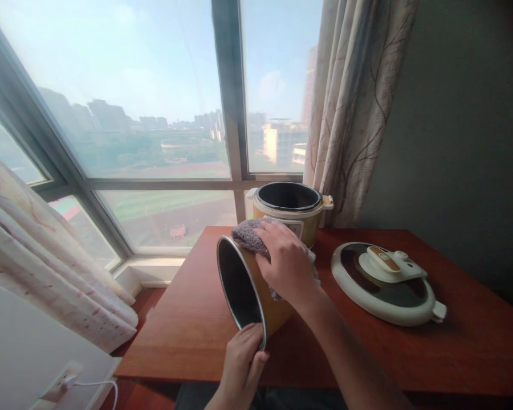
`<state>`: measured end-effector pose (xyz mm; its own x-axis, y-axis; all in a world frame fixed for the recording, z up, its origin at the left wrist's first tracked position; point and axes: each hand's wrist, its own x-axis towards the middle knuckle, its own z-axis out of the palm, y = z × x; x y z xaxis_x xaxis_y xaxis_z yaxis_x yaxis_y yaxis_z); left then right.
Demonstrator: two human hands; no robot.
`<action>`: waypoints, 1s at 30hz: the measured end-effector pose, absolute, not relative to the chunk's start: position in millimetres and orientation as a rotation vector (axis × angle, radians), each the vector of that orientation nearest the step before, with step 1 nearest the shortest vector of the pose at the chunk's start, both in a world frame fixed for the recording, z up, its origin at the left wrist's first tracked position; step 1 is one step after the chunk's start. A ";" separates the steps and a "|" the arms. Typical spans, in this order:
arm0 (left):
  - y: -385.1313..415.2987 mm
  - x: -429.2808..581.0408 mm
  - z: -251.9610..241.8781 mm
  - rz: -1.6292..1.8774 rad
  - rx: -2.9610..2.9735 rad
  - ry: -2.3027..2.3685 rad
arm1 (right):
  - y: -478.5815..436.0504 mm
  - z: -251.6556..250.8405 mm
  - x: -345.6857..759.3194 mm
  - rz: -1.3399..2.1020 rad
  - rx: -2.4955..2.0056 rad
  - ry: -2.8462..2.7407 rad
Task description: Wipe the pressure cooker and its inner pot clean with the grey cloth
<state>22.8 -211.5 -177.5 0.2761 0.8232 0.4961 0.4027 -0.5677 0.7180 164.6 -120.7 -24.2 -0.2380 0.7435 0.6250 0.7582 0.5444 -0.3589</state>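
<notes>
An inner pot (241,285) with a dark inside and a golden outside is tipped on its side over the table, its mouth facing left. My left hand (243,356) grips the near edge of its rim, fingers inside and thumb outside. Across the pot's outer wall my right hand (284,256) presses a grey cloth (250,233), the fingers lying over it. Behind them stands the pressure cooker body (310,225), upright with its top uncovered. To the right the cooker lid (382,282) lies flat, handle up.
The reddish-brown wooden table (175,319) bears all these things. A window (154,114) rises beyond its far side, with curtains (354,108) at either side. At lower left a white cord (96,383) runs from a wall socket.
</notes>
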 end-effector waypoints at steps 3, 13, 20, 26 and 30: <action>-213.6 27.3 -180.1 1.307 1.990 1.156 | -129.1 -30.7 163.6 -0.034 -1.189 -2.023; -210.1 32.9 -165.7 1.381 1.497 1.323 | -160.0 -70.8 162.4 -0.093 -1.064 -1.960; -196.8 31.7 -104.2 1.432 1.044 1.242 | -182.5 -121.8 151.5 -0.177 -1.050 -1.867; -191.1 31.4 -82.1 1.415 0.838 1.179 | -198.9 -154.2 150.7 -0.245 -1.127 -1.817; -190.7 31.5 -81.8 1.342 0.823 1.129 | -200.9 -171.5 153.8 -0.299 -1.083 -1.814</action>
<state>31.5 -190.7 -81.8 -0.1135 0.9830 -0.1441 -0.3101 0.1028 0.9451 153.8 -200.9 -171.5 -0.1390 0.5431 0.8281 0.7802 0.5751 -0.2462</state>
